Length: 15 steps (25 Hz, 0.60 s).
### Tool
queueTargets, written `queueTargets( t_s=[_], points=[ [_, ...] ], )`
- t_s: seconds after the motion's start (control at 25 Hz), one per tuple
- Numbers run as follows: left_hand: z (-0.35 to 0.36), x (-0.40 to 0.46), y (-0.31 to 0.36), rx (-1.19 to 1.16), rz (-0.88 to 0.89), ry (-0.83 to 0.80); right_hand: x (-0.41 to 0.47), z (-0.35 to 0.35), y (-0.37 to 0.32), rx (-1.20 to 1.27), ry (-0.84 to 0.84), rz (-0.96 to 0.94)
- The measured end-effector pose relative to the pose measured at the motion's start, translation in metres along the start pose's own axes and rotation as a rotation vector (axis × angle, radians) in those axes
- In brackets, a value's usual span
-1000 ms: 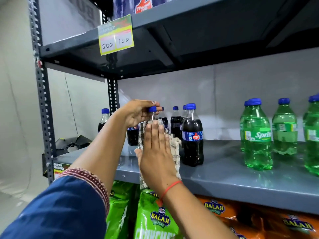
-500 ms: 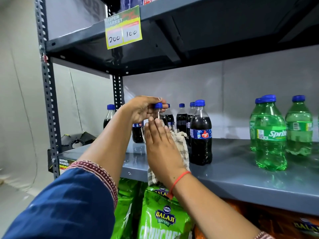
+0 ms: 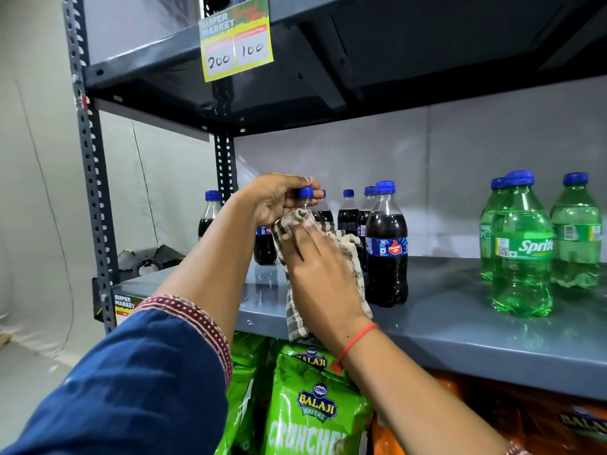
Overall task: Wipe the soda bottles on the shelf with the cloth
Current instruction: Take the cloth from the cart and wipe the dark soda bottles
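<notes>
Several dark cola bottles with blue caps stand on the grey shelf (image 3: 460, 326). My left hand (image 3: 274, 200) pinches the blue cap of one cola bottle (image 3: 306, 192) near the shelf's front. My right hand (image 3: 317, 267) presses a checked cloth (image 3: 297, 318) flat against that bottle's body, hiding most of it. Another cola bottle (image 3: 387, 244) stands just to the right, untouched. Green Sprite bottles (image 3: 522, 247) stand further right.
The shelf above (image 3: 328, 77) hangs low over the bottles and carries a yellow price tag (image 3: 236, 44). A perforated upright post (image 3: 88, 178) bounds the left side. Green and orange snack bags (image 3: 315, 412) fill the shelf below. More cola bottles (image 3: 348, 211) stand behind.
My right hand with the cloth has slid slightly down the bottle's body while my left hand keeps hold of the cap. The view has shifted left.
</notes>
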<state>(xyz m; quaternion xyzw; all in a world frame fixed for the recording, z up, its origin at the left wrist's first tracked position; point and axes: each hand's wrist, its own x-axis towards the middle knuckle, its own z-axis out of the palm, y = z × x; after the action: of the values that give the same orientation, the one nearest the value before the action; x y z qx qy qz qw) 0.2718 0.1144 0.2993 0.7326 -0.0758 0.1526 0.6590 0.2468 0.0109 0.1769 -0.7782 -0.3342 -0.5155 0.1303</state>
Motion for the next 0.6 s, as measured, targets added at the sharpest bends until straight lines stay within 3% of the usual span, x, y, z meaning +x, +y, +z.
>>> queueTargets(
  t_s=[0.2, 0.6],
  points=[
    [0.002, 0.0, -0.001, -0.012, -0.032, -0.002, 0.004, 0.007, 0.004, -0.067, -0.124, -0.026],
    [-0.002, -0.003, 0.0, -0.027, -0.034, -0.007, 0.008, -0.009, 0.017, -0.082, -0.234, -0.283]
  ],
)
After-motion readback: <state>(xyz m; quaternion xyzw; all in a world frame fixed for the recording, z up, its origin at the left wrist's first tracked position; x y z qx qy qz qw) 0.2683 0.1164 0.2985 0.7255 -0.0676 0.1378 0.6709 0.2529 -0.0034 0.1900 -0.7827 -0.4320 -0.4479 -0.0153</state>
